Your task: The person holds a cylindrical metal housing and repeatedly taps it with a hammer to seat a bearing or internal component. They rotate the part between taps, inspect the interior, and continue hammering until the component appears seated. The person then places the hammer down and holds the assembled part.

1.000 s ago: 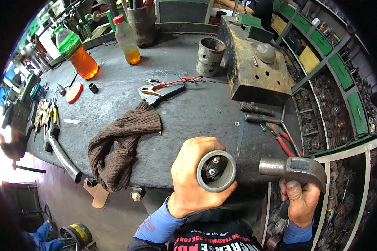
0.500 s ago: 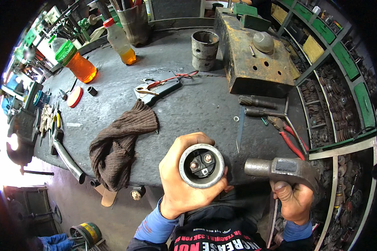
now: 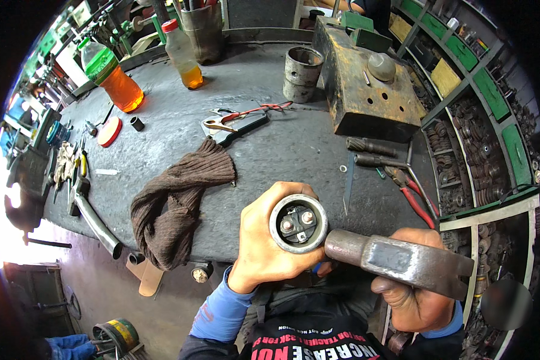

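My left hand [image 3: 259, 237] is wrapped round a metal cylinder that looks like a starter solenoid [image 3: 298, 227]. Its open end faces up, and two copper-coloured studs show on a dark cap inside. My right hand [image 3: 419, 303] grips a hammer [image 3: 411, 261] close below its heavy steel head; the handle is mostly hidden. The hammer's round face is right beside the cylinder's right rim, and I cannot tell whether they touch. Past my left hand, a brown knitted cloth [image 3: 177, 207] lies bunched at the bench's near edge.
On the dark bench [image 3: 264, 144] are a clip lead on a dark device [image 3: 234, 127], two bottles of orange liquid [image 3: 121, 89], a metal sleeve [image 3: 302, 75] and a rusty steel block [image 3: 372, 96]. Red-handled pliers [image 3: 415, 198] lie at right, beside parts shelves [image 3: 492, 150].
The hammer has swung left and lies close against the cylinder's side. My left hand and the cylinder have shifted slightly right and up in the view.
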Available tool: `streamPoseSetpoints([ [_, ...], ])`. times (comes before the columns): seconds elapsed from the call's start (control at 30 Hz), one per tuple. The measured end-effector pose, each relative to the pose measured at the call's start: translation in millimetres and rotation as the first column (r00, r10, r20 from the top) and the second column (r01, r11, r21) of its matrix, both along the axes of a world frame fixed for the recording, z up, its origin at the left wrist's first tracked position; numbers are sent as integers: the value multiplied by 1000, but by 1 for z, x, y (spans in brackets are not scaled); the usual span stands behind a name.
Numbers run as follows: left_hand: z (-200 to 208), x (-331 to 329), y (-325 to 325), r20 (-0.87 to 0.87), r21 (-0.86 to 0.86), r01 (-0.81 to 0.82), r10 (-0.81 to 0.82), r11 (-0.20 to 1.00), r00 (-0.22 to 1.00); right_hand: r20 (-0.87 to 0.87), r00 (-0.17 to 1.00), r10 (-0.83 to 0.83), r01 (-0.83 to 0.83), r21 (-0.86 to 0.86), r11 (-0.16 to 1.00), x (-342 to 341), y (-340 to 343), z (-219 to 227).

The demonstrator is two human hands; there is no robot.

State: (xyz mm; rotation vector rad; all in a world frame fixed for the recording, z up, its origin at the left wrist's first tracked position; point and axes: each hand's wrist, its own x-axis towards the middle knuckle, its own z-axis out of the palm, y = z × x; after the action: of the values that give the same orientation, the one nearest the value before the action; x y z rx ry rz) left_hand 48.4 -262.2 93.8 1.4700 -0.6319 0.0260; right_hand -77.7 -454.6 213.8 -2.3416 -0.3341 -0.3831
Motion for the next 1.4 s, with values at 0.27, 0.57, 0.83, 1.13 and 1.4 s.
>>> streamPoseSetpoints([
  [0.27, -6, 1, 3, 2, 48, 42, -42, 998, 999, 93, 993, 79, -47, -302, 952, 21, 8, -4],
  [0.57, -1, -1, -7, 5, -24, 31, -31, 999, 999, 116, 943, -310, 285, 192, 939, -31, 12, 15],
  [0.83, 1, -2, 6, -37, 56, -17, 19, 998, 999, 131, 991, -7, 32, -187, 982, 10, 10, 1],
  [1.13, 37, -17, 24, 347, -338, -134, 255, 931, 902, -349, 848, -398, 525, 464, 713, -78, -28, -46],
  [1.4, 13, -24, 54, -233, -453, -240, 146, 859, 961, -421, 842, -337, 517, 453, 727, -86, -45, -77],
])
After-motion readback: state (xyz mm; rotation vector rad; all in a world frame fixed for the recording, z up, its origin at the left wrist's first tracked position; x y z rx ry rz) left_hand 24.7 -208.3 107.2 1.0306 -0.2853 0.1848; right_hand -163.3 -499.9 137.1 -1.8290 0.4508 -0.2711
